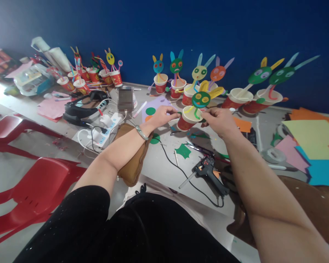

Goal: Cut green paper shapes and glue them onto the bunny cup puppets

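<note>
A red paper cup with a white rim stands in front of me, a bit tilted in view. Out of it rises a green paper rabbit head with yellow ears and yellow eyes, on thin paper strips. My left hand is at the cup's left side, thumb and fingers pinched together near a small dark spot. At the right rim, my right hand has its fingertips closed beside the green strip. What either pinch holds is too small or hidden to tell. A black glue gun lies nearer to me.
Several similar rabbit cups line the blue wall. Scissors and green paper scraps lie before the cup. Left are a power strip, a black headset and a brown pouch; coloured paper sheets lie right. Red chairs stand left.
</note>
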Demonstrator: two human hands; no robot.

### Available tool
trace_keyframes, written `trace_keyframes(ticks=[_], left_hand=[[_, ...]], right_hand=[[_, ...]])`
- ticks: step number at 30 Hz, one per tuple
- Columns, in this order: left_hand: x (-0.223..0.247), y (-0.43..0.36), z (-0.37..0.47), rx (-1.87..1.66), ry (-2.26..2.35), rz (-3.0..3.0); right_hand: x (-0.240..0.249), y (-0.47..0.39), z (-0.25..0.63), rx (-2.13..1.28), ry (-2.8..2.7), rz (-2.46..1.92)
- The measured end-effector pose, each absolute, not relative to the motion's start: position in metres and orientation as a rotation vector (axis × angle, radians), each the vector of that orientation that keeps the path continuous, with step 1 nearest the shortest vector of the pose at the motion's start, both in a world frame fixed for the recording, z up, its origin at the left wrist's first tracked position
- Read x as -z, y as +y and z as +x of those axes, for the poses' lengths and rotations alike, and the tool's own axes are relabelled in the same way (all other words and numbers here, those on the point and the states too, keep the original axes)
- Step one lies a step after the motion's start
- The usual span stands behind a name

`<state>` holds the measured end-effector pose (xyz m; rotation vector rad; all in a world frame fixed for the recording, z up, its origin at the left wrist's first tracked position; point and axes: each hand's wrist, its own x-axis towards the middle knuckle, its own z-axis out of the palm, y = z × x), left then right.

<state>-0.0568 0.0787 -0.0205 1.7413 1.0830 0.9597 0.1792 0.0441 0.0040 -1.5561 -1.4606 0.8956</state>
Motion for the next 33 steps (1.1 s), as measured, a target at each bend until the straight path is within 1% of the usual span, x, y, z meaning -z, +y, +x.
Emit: trace_keyframes(ticks=[13, 28, 33], left_hand=[[0.026, 0.080, -0.057, -0.998, 1.112, 1.774], [0.031, 0.081, -0.055, -1.070, 1.109, 1.766], [0.028, 0.079, -0.055, -1.039, 1.107, 1.761]], right_hand=[[-0.008, 0.043, 0.175, -0.922, -1.443, -1.560], [-0.001, 0.047, 0.179, -0.865, -1.489, -1.556], [-0.002, 0.047, 0.179, -0.880, -1.479, -1.543]])
